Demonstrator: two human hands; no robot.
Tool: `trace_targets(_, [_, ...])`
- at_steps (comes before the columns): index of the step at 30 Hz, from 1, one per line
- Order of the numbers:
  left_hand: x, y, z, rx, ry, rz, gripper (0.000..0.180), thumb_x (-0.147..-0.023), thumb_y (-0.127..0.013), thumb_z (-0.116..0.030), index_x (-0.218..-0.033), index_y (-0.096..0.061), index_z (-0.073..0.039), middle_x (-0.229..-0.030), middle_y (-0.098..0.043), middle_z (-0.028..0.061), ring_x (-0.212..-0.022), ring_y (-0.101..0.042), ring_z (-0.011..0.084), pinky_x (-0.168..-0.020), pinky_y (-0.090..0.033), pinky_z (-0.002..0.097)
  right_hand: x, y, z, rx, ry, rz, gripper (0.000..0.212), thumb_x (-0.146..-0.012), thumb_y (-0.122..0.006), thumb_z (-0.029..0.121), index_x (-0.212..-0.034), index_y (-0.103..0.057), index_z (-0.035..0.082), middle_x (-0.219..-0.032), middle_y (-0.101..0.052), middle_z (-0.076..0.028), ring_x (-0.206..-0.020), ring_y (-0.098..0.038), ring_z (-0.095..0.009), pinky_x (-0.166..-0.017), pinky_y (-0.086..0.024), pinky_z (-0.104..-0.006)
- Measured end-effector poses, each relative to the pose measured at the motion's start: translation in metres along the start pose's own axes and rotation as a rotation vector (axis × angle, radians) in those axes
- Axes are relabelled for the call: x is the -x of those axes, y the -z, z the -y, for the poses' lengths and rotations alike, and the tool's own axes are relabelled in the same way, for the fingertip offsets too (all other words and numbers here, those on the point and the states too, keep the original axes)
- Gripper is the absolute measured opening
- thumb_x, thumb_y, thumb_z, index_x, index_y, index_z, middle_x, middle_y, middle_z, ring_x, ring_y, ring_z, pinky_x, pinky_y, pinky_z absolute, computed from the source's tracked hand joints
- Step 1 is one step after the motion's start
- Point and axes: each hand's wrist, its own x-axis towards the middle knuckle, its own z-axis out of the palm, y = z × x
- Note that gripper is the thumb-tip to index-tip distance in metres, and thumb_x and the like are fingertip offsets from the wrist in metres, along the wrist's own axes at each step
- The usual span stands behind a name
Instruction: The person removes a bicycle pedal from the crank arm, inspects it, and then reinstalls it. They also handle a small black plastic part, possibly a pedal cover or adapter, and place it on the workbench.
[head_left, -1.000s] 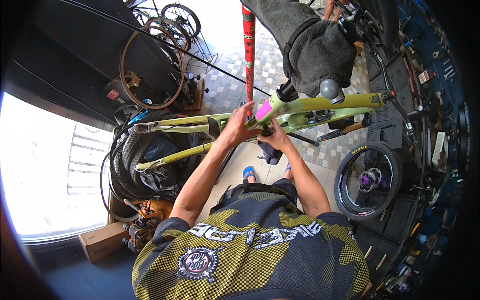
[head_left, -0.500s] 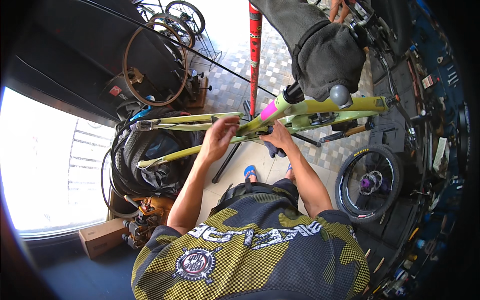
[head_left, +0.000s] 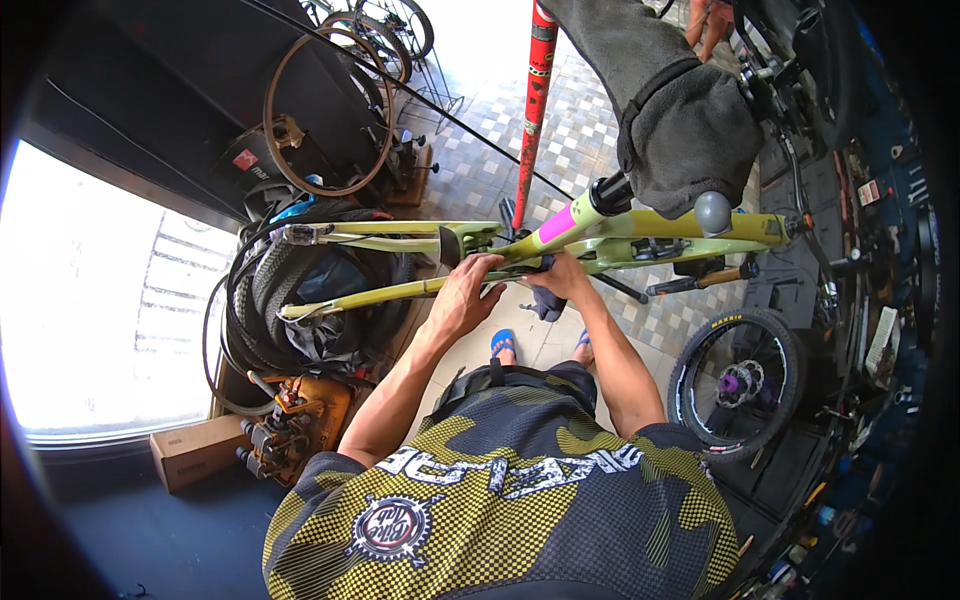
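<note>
A yellow-green bicycle frame (head_left: 640, 225) lies level in front of me, with a pink band on its tube and thin rear stays reaching left. My left hand (head_left: 470, 290) rests on the lower stay near the middle of the frame, fingers curled over it. My right hand (head_left: 560, 278) grips the underside of the frame by the bottom bracket; a dark rag hangs just below it. A grey cloth (head_left: 685, 130) is draped over the seat area above.
A red stand pole (head_left: 535, 100) rises behind the frame. A bare rim (head_left: 330, 110) and stacked tyres (head_left: 290, 300) stand at the left. A wheel with a purple hub (head_left: 740, 385) leans at the right. Another person's hand (head_left: 710, 20) shows at the top. A cardboard box (head_left: 195, 450) lies lower left.
My left hand has slid left and down along the frame onto the lower stay. My right hand has stayed under the frame's middle.
</note>
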Motion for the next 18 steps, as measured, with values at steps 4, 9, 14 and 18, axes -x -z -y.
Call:
trace_targets(4, [-0.002,0.001,-0.002,0.044,0.023,0.016,0.045,-0.092,-0.078,-0.012,-0.133,-0.062,-0.003,-0.128,-0.067,0.019,-0.121,-0.064,0.0411,-0.102,-0.053,0.0492,0.02,0.02,0.0,0.039,-0.154,-0.194,0.082,-0.071,-0.092,0.031,-0.141,-0.056,0.007,-0.127,-0.071,-0.021,-0.123,-0.066,-0.041,-0.101,-0.054,-0.046])
trace_targets(9, [0.003,0.007,-0.004,0.069,0.046,0.047,0.05,-0.091,-0.079,-0.014,-0.137,-0.062,-0.007,-0.134,-0.065,0.0183,-0.124,-0.063,0.0409,-0.103,-0.055,0.0478,0.059,0.055,0.005,0.096,-0.287,-0.027,0.096,-0.067,-0.095,0.036,-0.148,-0.053,0.004,-0.141,-0.066,-0.025,-0.131,-0.064,-0.039,-0.11,-0.05,-0.0426])
trace_targets(14, [0.009,0.021,-0.031,0.285,0.08,0.299,0.067,-0.093,-0.083,-0.021,-0.154,-0.053,-0.015,-0.155,-0.052,0.0143,-0.133,-0.062,0.0342,-0.109,-0.054,0.045,0.082,0.05,0.062,-0.197,-0.232,0.381,0.096,-0.072,-0.095,0.046,-0.147,-0.057,0.001,-0.137,-0.068,-0.02,-0.13,-0.063,-0.033,-0.111,-0.047,-0.0416])
trace_targets(18, [0.02,-0.008,0.002,0.728,0.185,0.213,0.04,-0.106,-0.069,-0.031,-0.138,-0.06,-0.008,-0.143,-0.059,0.0113,-0.117,-0.066,0.0217,-0.091,-0.062,0.0391,0.074,0.046,0.115,-0.488,-0.315,0.41,0.067,-0.087,-0.087,0.045,-0.134,-0.068,0.002,-0.118,-0.073,-0.013,-0.109,-0.066,-0.022,-0.099,-0.05,-0.0344])
